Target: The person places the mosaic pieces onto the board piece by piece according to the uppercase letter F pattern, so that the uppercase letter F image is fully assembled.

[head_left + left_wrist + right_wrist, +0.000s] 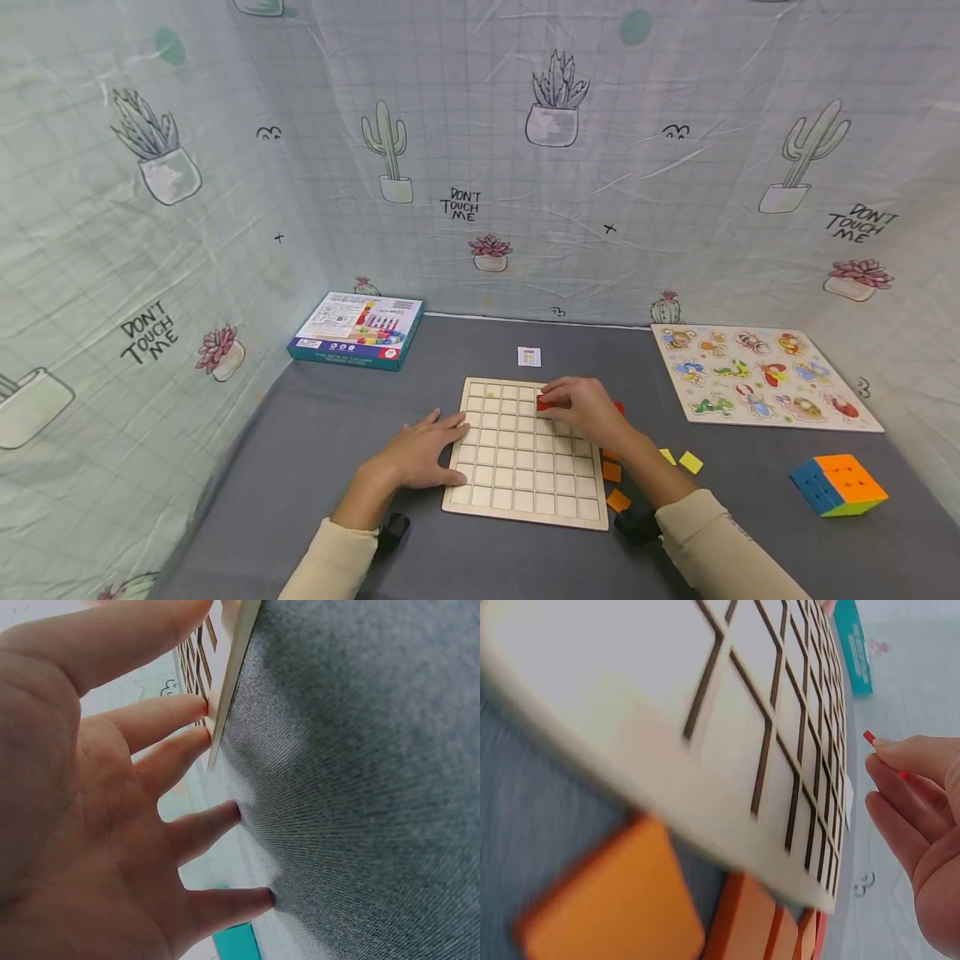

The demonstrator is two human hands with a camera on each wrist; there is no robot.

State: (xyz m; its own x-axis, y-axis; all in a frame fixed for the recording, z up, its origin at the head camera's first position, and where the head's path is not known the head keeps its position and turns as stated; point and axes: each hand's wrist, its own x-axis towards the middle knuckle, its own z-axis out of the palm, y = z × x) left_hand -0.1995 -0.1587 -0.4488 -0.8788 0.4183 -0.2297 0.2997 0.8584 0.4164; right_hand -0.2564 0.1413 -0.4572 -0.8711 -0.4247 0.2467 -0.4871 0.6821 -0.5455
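Note:
A wooden grid board (514, 457) lies on the grey table. My left hand (416, 452) rests at its left edge, with thumb and fingertips on the rim and the fingers spread; in the left wrist view two fingertips (238, 811) touch the cloth. Over the board's far right part, my right hand (585, 408) pinches a red square tile (542, 403) between thumb and fingers. The tile's red corner (868, 737) shows past the fingertips in the right wrist view. Orange tiles (612, 472) lie along the board's right edge, partly hidden by my right forearm.
Yellow tiles (691, 462) lie right of my forearm. A small printed card (528, 357) is beyond the board. Farther out are a boxed toy set (356, 329) at back left, an insect puzzle board (765, 375) at back right and a puzzle cube (840, 485) at right.

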